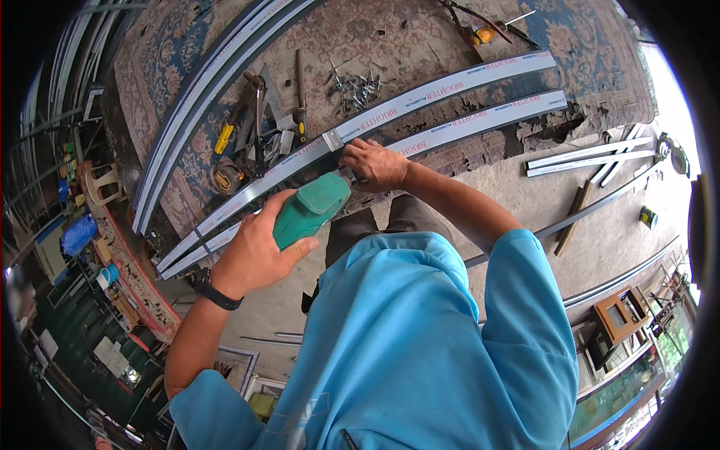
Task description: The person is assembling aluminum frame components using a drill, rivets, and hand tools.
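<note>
My left hand (259, 255) is wrapped around a green power drill (311, 206). The drill's front end points up and right, toward the fingers of my right hand (377, 163). Those fingers are curled together at the table edge, right beside the drill's tip; what they pinch is hidden. Two long metal profiles with white printed film lie there, a far one (450, 86) and a near one (480, 118). A small shiny metal bracket (332, 140) sits on the far profile, just left of my right fingertips. The drill's tip is mostly covered by my right hand.
On the worn patterned carpet (360, 34) over the table lie a heap of screws (358, 91), a yellow-handled cutter (224, 139), a tape measure (227, 176), a hammer (301, 112) and pliers (466, 26). More profiles (217, 90) run along the left. A plastic chair (105, 182) stands beyond.
</note>
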The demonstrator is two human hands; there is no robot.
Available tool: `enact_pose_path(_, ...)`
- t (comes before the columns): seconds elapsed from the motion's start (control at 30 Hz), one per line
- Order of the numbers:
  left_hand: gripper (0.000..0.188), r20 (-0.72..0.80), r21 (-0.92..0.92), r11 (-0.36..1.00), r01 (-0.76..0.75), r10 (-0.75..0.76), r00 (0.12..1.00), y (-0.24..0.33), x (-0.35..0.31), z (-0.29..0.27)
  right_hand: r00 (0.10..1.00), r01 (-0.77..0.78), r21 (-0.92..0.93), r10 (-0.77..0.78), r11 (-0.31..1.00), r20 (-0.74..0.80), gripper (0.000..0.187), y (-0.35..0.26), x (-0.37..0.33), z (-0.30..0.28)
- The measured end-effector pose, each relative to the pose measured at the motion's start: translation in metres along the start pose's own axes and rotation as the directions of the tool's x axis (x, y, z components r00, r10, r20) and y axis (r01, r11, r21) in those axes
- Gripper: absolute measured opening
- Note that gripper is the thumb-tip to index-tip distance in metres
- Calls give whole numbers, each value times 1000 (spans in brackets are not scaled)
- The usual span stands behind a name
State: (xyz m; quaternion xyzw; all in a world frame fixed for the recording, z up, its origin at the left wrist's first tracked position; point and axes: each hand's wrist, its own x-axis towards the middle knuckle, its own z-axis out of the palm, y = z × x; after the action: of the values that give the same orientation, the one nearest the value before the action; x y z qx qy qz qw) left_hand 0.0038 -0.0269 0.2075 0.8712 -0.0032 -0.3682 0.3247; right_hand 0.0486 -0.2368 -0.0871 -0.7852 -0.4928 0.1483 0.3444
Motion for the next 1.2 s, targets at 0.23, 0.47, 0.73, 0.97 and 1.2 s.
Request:
enact_pose_path(0.23, 71, -31, 6, 1000, 18, -17, 999, 2, -2, 4, 1000, 7, -6, -8, 1000, -29, 58, -3, 0, -6)
enact_pose_path(0.47, 71, -75, -9, 1000, 9, -9, 997, -9, -8, 10, 998, -37, 2, 36, 999, 59, 66, -2, 1, -4)
enact_pose_path(0.73, 76, -121, 14, 999, -36, 38, 992, -31, -9, 38, 998, 9, 48, -6, 999, -57, 56, -6, 2, -9)
enact_pose_path(0.97, 74, -73, -18, 999, 27, -28, 997, -6, -6, 19, 1000, 3, 6, -3, 1000, -26, 59, -2, 3, -2)
enact_pose_path(1.2, 70, -72, 12, 997, -77, 78, 994, -14, 9, 13, 999, 22, 44, -21, 999, -27, 63, 2, 1, 4)
